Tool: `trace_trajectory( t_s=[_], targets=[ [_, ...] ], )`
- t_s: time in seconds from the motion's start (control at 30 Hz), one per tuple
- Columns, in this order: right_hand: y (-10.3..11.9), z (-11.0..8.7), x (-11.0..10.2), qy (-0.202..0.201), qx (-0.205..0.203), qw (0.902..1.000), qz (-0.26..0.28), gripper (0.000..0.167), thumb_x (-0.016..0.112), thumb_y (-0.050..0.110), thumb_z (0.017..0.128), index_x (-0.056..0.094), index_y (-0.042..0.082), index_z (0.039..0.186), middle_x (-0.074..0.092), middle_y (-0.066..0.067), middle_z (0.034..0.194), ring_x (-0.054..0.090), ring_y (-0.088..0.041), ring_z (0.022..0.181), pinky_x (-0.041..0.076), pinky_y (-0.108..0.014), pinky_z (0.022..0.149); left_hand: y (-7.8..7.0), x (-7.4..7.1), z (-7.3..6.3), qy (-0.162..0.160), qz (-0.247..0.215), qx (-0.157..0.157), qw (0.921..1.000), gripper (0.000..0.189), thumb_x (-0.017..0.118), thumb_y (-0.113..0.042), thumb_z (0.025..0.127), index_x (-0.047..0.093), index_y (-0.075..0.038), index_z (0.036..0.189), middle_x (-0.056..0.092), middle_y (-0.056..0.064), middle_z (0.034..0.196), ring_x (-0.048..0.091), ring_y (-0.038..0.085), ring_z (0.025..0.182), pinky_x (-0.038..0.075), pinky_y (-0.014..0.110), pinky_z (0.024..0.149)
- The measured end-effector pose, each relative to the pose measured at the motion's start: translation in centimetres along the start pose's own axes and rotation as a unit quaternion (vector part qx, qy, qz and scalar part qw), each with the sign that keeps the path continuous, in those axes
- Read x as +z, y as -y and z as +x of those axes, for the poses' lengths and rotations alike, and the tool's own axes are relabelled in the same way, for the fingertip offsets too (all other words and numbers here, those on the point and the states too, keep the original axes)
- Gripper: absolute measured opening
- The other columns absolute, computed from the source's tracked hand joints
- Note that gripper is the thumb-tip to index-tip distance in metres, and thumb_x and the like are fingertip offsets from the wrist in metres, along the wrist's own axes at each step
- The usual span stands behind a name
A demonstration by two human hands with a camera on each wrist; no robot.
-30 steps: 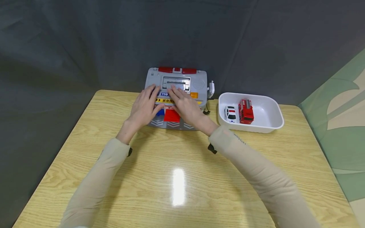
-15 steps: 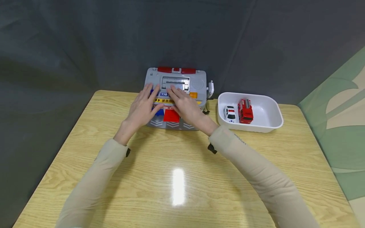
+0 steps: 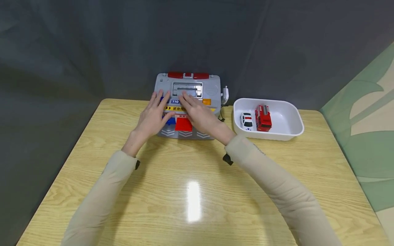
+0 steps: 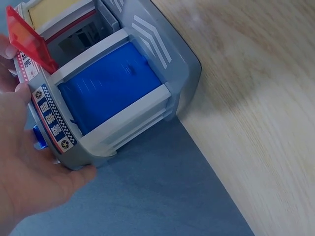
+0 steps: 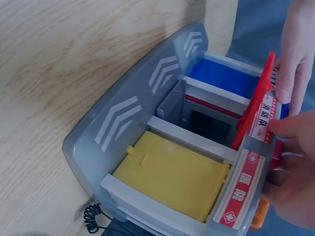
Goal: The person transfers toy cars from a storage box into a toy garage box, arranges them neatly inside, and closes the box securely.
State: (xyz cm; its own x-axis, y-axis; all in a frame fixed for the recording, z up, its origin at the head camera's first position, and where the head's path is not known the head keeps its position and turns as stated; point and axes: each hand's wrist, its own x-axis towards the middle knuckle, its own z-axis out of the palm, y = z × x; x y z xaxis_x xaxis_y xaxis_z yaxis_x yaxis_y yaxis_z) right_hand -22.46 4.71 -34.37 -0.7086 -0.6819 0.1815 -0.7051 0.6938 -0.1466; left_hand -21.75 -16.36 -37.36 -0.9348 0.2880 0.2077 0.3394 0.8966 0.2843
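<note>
A grey toy garage (image 3: pixel 211 85) stands at the table's far side. In the wrist views, its blue door (image 4: pixel 110 86) and yellow door (image 5: pixel 172 174) are down. Between them, the red door (image 5: pixel 256 101) is raised over an open bay. My left hand (image 3: pixel 150 119) rests on the roof's left part, fingers spread, its thumb at the front edge above the blue door. My right hand (image 3: pixel 201 116) lies over the roof's middle, fingers extended, the thumb by the red door's label in the right wrist view. Some fingertips are hidden behind the roof edge in the wrist views.
Right of the garage stands a white tray (image 3: pixel 287 135) holding a white toy car (image 3: pixel 246 121) and a red toy fire truck (image 3: pixel 263 118). A white handset (image 3: pixel 225 95) hangs on the garage's right side, with a black coiled cord (image 5: pixel 92 216) below. A dark curtain (image 3: pixel 184 37) is behind.
Both hands stay nearly still on the garage roof, and the red door stays raised. The head view has shifted slightly.
</note>
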Motion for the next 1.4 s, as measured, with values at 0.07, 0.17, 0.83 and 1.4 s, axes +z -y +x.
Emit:
trace_trajectory(
  t_s=[0.07,0.17,0.83,1.4],
  targets=[
    [0.0,-0.1,-0.2,-0.001,-0.007,0.9999,0.010,0.058,0.055,0.011,0.098,0.031,-0.001,0.149,0.020,-0.020,0.156,0.027,-0.035,0.140,0.023,-0.040,0.113,0.0,0.1,0.0,-0.002,0.001,-0.001,1.0000,0.074,0.044,-0.053,0.098,0.014,-0.019,0.156,0.010,0.015,0.160,0.004,0.034,0.146,0.021,0.052,0.112],
    [0.0,-0.4,-0.4,-0.008,-0.020,0.9997,0.014,0.056,0.057,0.012,0.097,0.035,-0.003,0.147,0.023,-0.021,0.155,0.029,-0.035,0.139,0.025,-0.041,0.112,0.0,0.1,0.0,-0.005,0.001,-0.001,1.0000,0.074,0.044,-0.053,0.098,0.016,-0.018,0.156,0.011,0.015,0.160,0.005,0.034,0.146,0.021,0.052,0.112],
    [-1.3,-3.7,-2.1,-0.053,-0.001,0.9938,0.098,0.046,0.058,0.015,0.097,0.049,0.005,0.141,0.037,-0.015,0.150,0.057,-0.030,0.116,0.053,-0.035,0.084,0.1,0.6,0.0,-0.015,-0.010,-0.002,0.9998,0.074,0.045,-0.055,0.097,0.016,-0.020,0.156,0.010,0.012,0.160,0.002,0.030,0.146,0.018,0.054,0.112],
    [-6.0,-8.0,-2.4,-0.126,0.021,0.9734,0.190,0.029,0.057,0.001,0.095,0.062,0.001,0.123,0.059,-0.012,0.122,0.059,-0.021,0.094,0.051,-0.037,0.082,0.5,0.2,-0.6,-0.025,-0.004,-0.009,0.9996,0.074,0.048,-0.053,0.096,0.022,-0.017,0.155,0.013,0.014,0.160,0.005,0.031,0.146,0.022,0.054,0.111]
  ],
)
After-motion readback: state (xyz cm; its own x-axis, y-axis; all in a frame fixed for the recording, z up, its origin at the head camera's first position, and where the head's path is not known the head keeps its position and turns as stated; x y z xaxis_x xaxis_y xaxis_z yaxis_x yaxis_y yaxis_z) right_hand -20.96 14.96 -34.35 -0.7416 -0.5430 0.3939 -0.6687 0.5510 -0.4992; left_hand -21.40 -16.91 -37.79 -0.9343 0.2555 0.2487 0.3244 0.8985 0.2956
